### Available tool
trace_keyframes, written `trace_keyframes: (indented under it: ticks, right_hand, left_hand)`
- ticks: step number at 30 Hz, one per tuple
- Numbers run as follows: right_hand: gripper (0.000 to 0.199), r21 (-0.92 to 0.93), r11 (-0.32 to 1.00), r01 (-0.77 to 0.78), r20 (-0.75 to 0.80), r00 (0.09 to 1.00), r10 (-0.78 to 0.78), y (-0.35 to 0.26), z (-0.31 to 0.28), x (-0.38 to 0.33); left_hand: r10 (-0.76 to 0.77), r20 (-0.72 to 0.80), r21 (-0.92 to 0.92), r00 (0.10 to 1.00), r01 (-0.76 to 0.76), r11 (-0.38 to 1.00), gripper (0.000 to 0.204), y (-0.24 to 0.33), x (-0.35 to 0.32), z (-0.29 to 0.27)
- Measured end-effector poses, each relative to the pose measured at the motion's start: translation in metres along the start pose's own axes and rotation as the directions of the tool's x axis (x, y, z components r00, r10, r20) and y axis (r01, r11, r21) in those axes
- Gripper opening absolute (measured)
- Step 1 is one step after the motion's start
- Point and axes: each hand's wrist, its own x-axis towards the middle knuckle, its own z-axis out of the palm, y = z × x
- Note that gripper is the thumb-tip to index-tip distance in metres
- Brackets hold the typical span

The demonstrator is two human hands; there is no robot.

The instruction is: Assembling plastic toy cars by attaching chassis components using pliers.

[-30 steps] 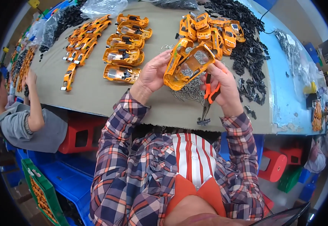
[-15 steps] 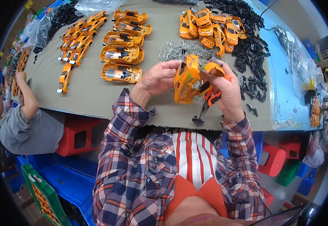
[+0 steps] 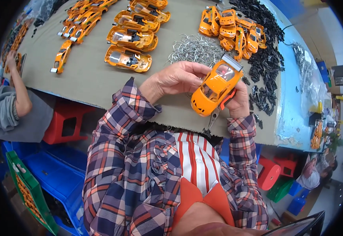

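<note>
An orange toy car body (image 3: 207, 96) with clear windows and a dark rear wing is held between my hands, roof up and tilted. My left hand (image 3: 179, 80) pinches its left side. My right hand (image 3: 239, 101) grips its right side and also keeps a pair of pliers (image 3: 226, 100) with red-orange handles in the palm. The metal jaws of the pliers point down toward the table's near edge. Just beyond the hands lies a heap of bent metal wire pieces (image 3: 195, 50). Part of my right fingers is hidden behind the car.
Orange car bodies lie upside down in a column (image 3: 128, 58), with more in rows (image 3: 63, 55) at left. Another pile (image 3: 227, 32) sits at far right beside black plastic parts (image 3: 264, 65). A co-worker's arm (image 3: 20, 86) reaches in at left. Red stools (image 3: 67, 120) stand below.
The car body was on its side with an open flap-like part showing; now it is turned roof up, wing away from me. My view has shifted a little.
</note>
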Motion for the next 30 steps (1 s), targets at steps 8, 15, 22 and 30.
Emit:
trace_keyframes:
  ticks: [8,15,22,30]
  right_hand:
    - [0.040,0.098,0.995,-0.035,-0.026,0.999,0.038,0.011,-0.029,0.011]
    - [0.048,0.018,0.999,0.035,0.047,0.998,-0.035,0.018,-0.017,0.008]
    - [0.048,0.053,0.998,-0.020,-0.014,1.000,0.020,0.024,-0.011,0.005]
    - [0.057,0.131,0.991,-0.037,0.087,0.996,0.026,0.030,0.002,0.000]
  left_hand:
    - [-0.065,0.055,0.054,0.996,0.062,0.997,0.034,-0.006,-0.001,0.003]
    - [-0.089,-0.033,0.037,0.995,0.090,0.995,0.027,-0.009,-0.001,0.009]
    - [-0.108,0.000,0.089,0.994,0.108,0.990,0.030,-0.012,0.000,0.003]
    - [-0.093,0.010,0.056,0.996,0.092,0.994,0.028,-0.007,-0.004,0.010]
